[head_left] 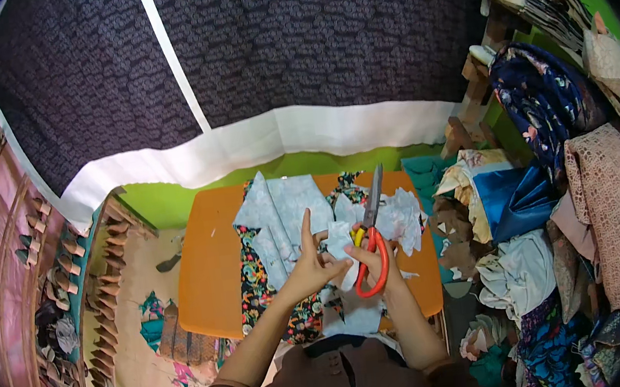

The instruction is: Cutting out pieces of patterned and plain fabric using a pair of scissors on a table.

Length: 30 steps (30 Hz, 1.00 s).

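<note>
The right hand (396,278) is gripping red-handled scissors (371,217), its fingers wrapping around the handle loops. The blades are pointing up and away from the body — presumably to keep the edges clear of the other hand — and look close together. The left hand (311,266) is facing it, forefinger standing straight up and spread well apart from the thumb, which is reaching toward a small pale scrap (338,236) between the hands. Whether the other fingers are pinching that scrap, I cannot tell.

Beneath, pale blue fabric (295,195) is lying on black floral cloth (306,325) across an orange table (205,282), probably laid there to be within easy reach of both hands. Crumpled pale pieces (403,221) are resting just right of the scissors. Farther right, shiny blue cloth (517,200) and white cloth (522,272) are lying heaped beside the table, while a dark patterned curtain (322,31) is hanging beyond.
</note>
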{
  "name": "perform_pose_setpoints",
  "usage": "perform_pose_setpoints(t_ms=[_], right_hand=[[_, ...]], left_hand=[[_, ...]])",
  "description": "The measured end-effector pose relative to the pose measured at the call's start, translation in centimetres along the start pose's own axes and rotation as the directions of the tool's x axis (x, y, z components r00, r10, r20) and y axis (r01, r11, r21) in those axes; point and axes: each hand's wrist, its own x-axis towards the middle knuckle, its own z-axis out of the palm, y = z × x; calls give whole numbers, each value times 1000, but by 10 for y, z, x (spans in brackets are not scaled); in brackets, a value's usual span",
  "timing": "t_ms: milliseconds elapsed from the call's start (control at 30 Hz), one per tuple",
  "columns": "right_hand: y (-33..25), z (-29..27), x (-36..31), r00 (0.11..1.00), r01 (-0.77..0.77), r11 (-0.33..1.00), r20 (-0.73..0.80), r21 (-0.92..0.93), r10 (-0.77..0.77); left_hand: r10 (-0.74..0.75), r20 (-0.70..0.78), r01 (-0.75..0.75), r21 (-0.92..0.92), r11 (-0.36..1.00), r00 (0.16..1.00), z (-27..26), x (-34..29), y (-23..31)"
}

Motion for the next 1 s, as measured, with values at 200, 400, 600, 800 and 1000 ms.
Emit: perform_pose_setpoints(t_ms=[200, 400, 600, 800, 1000], right_hand=[[-12, 6, -17, 978, 160, 938, 180, -308, -108], [-15, -1, -26, 979, 157, 893, 183, -422, -86], [-10, -19, -48, 958, 145, 906, 284, -397, -29], [2, -36, -73, 924, 84, 867, 363, -491, 116], [23, -40, -82, 909, 24, 966, 409, -256, 86]], left_hand=[[-423, -25, 375, -420, 827, 906, 13, -18, -25], [-293, -2, 270, -381, 884, 956, 26, -25, -16], [-99, -284, 35, -222, 974, 954, 31, -23, -25], [13, -384, -61, -113, 992, 923, 36, -22, -13], [64, -453, -61, 21, 998, 889, 39, -23, -13]])
